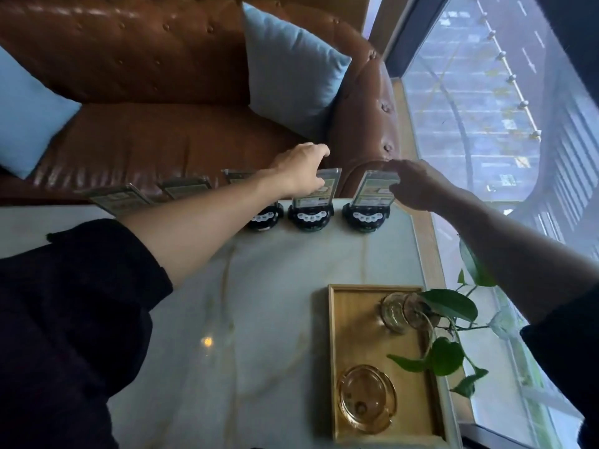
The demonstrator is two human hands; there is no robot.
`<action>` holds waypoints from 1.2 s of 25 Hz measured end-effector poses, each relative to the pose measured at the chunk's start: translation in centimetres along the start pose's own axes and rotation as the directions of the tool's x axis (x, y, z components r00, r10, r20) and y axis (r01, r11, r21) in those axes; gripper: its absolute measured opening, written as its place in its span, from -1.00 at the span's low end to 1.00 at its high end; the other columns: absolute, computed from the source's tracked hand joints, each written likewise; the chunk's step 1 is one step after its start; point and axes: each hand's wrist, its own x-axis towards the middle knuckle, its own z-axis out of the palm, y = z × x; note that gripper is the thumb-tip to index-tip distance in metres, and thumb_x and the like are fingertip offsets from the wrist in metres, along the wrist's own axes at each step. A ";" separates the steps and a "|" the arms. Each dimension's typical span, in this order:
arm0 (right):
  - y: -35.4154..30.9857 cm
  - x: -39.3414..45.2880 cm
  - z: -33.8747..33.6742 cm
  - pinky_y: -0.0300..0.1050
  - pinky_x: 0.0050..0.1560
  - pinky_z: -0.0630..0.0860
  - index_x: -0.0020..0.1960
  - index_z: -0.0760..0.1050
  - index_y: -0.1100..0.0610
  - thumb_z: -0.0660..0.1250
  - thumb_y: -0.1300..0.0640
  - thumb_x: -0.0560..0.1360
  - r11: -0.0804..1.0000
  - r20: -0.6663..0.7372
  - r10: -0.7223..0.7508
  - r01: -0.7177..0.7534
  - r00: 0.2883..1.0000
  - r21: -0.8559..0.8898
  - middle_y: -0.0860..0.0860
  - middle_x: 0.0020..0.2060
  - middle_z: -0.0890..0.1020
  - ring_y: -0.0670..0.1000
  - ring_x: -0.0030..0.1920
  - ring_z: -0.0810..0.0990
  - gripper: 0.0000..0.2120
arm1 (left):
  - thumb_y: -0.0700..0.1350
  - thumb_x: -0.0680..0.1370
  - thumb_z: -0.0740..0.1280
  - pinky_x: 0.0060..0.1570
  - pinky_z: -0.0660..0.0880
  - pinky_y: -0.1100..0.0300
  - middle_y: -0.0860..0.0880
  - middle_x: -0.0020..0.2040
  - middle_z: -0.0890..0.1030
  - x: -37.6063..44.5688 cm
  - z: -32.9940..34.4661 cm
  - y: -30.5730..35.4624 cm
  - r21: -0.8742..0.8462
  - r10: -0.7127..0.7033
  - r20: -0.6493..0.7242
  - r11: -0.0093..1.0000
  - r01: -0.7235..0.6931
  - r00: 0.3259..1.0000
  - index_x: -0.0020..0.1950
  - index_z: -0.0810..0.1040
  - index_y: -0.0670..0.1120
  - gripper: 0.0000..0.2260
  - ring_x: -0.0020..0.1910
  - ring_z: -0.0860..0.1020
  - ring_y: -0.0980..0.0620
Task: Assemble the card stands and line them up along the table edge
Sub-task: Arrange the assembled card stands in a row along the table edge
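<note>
Several card stands line the far edge of the pale marble table [275,303]. Each has a round black base with white buttons and a clear upright card holder. My left hand [301,170] grips the top of the card in the second stand from the right [311,202]. My right hand [418,183] pinches the top right corner of the card in the rightmost stand [368,205]. A third black base [264,218] shows just under my left forearm. Further left, three more card holders [186,186] stand along the edge, their bases hidden by my arm.
A wooden tray [356,319] on the near right of the table carries an amber glass ashtray [366,398] and a glass vase with a leafy plant [444,335]. Beyond the table is a brown leather sofa [146,131] with blue cushions [291,69]. A window [502,92] runs along the right.
</note>
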 end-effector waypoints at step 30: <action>3.6 1.6 0.6 -0.07 -0.28 0.42 0.18 0.60 -0.03 0.25 0.34 0.51 0.995 -0.093 -0.074 0.080 0.993 0.058 0.15 -0.23 0.54 0.19 -0.32 0.46 -0.61 | -0.22 0.55 0.36 0.00 0.53 0.06 -0.10 0.02 0.71 3.4 3.7 0.9 -0.168 0.040 -0.060 0.985 -0.050 0.997 0.10 0.66 -0.06 -0.83 0.01 0.63 -0.14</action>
